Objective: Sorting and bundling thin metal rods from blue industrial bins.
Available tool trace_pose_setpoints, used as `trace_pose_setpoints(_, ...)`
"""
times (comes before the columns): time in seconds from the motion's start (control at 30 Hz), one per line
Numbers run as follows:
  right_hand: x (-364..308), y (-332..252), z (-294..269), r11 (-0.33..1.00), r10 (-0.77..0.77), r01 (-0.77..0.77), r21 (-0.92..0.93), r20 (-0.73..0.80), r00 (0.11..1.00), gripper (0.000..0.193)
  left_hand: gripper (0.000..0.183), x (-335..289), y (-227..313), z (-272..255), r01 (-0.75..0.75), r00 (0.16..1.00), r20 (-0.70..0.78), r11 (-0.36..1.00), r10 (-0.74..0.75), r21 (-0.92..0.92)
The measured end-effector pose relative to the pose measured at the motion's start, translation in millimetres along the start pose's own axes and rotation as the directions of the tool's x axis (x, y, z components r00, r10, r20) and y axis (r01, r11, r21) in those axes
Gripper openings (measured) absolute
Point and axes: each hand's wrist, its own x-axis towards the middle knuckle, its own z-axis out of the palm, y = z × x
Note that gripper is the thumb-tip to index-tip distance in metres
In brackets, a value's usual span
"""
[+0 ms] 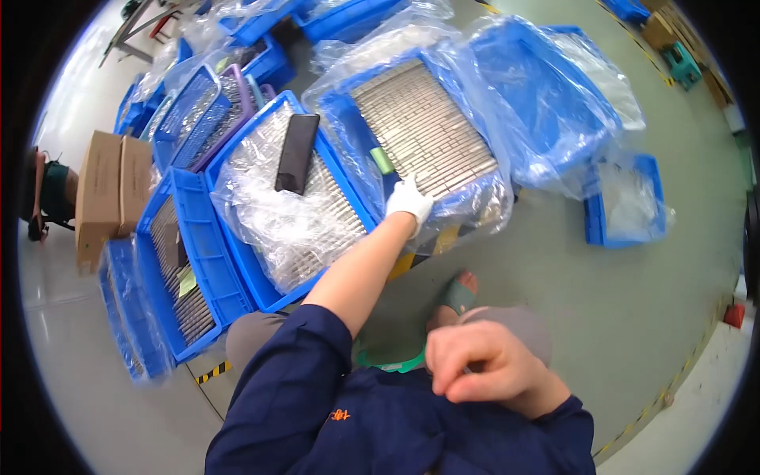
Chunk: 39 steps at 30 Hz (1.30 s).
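My left hand (pixel 410 204), in a white glove, reaches to the near edge of a block of short metal cylinders (pixel 423 127). Its fingers are spread and touch the closest rows. The cylinders lie in tight rows inside a blue plastic crate (pixel 346 119) lined with clear plastic film. Beside the glove, along the crate's left inner side, is a small light-green object (pixel 381 161) with a dark-blue part below it. Bare and curled, my right hand (pixel 483 362) hovers in front of my body, away from the crates. Nothing shows between its thumb and fingers, though the palm is hidden.
Left of that crate, a flat black block (pixel 298 154) rests on film over another crate of metal rods (pixel 340 194). Further left stand a narrower rod crate (pixel 176 269) and cardboard boxes (pixel 99 194). At right are a film-lined blue crate (pixel 546 103) and a small one (pixel 633 202).
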Motion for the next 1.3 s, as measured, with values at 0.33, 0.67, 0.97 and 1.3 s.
trace_pose_setpoints(0.33,-16.7,20.4,-11.7,0.898,-0.153,0.160,0.410,-0.050,0.987,0.014,0.060,-12.5,37.4,27.5,0.204,0.961,0.211,0.974,-0.180,-0.099)
trace_pose_setpoints(0.67,-10.3,-5.6,3.7,0.946,0.011,0.075,0.314,-0.263,0.965,0.024,0.060,-3.8,33.2,20.0,0.303,0.922,0.300,0.939,-0.246,-0.162)
trace_pose_setpoints(0.97,-9.7,-7.5,8.5,0.940,0.028,0.085,0.329,-0.325,0.945,0.024,0.051,18.7,35.9,18.7,0.110,0.801,0.581,0.989,-0.144,0.095)
trace_pose_setpoints(1.3,-11.6,-8.2,6.6,0.941,0.056,0.077,0.331,-0.375,0.925,0.022,0.028,25.8,60.5,1.2,-0.426,0.633,0.750,0.895,0.191,0.132)
